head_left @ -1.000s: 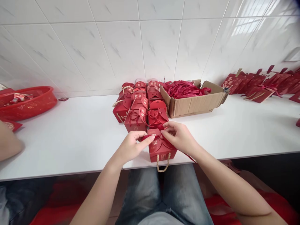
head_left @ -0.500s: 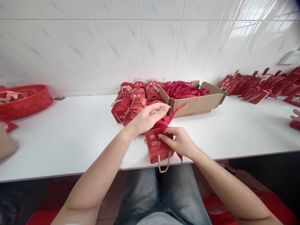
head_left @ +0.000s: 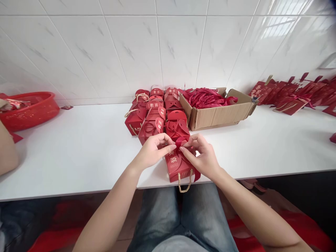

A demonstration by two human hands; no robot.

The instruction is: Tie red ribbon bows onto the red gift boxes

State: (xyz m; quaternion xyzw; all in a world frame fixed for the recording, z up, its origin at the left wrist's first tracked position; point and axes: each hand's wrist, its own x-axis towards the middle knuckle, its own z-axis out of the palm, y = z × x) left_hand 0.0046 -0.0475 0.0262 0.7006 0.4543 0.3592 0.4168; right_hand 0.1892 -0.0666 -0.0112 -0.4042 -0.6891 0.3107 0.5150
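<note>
A red gift box (head_left: 176,169) with gold characters and a beige rope handle lies at the table's front edge, before my lap. Over its top runs a dark red ribbon (head_left: 180,142). My left hand (head_left: 154,148) pinches the ribbon from the left with thumb and fingers. From the right, my right hand (head_left: 201,151) pinches the same ribbon close by, its wrist by the box's right side. One ribbon end hangs down at the box's lower right corner. The fingers partly hide where the ribbon crosses.
Several filled red gift boxes (head_left: 153,117) stand behind, against the tiled wall. Beside them a cardboard box (head_left: 219,117) holds a heap of red ribbons (head_left: 207,98). A red plastic basket (head_left: 34,113) and another person's arm (head_left: 7,152) are at left; more red boxes (head_left: 290,105) stand at right.
My left hand has come down from above the boxes to the ribbon. The ribbon's raised end is now drawn in between both hands' fingers.
</note>
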